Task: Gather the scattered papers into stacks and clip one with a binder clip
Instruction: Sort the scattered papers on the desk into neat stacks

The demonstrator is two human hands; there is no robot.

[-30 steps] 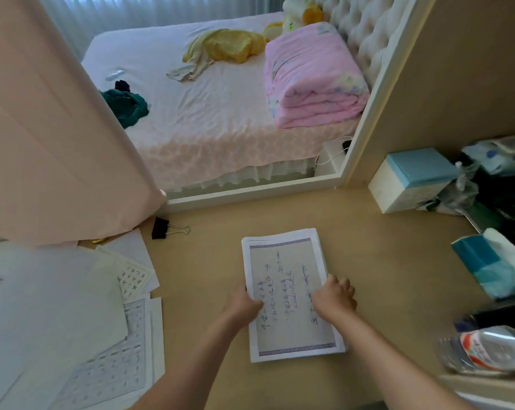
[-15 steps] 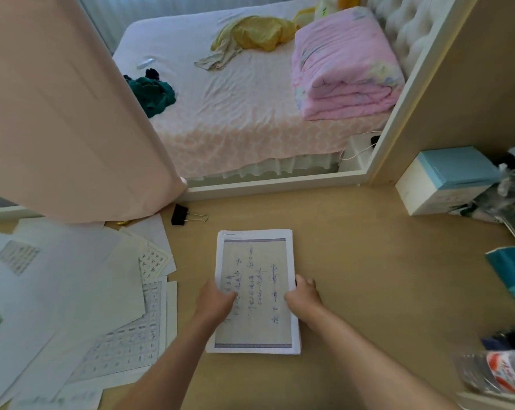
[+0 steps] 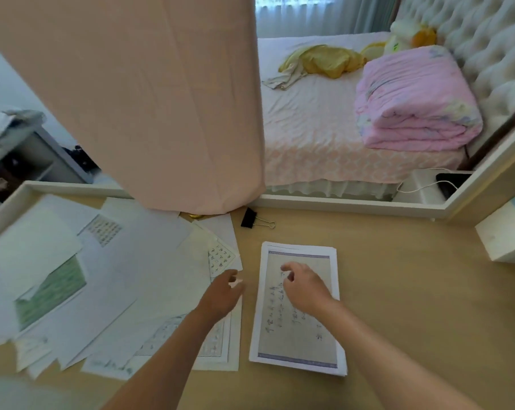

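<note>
One squared-up stack of papers [image 3: 297, 344] sits mid-worktop [image 3: 413, 291]. There's just one black binder clip [image 3: 249, 218], lying past its far-left corner, not touching. The right hand [image 3: 306, 288] hovers over the stack, fingers loosely curled, holding nothing. The left hand [image 3: 220, 294] is at the edge of the loose sheets [image 3: 102, 276], which are too overlapped to count. Can't tell if it's pinching one.

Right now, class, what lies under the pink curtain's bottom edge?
Loose papers and a small gold thing poke out; the curtain hides the rest of both.

Wooden desk [image 3: 413, 291] beside bed [image 3: 309, 128]; folded pink quilt [image 3: 413, 99], tufted headboard [image 3: 487, 34], daylight through sheer curtains [image 3: 309, 13].
</note>
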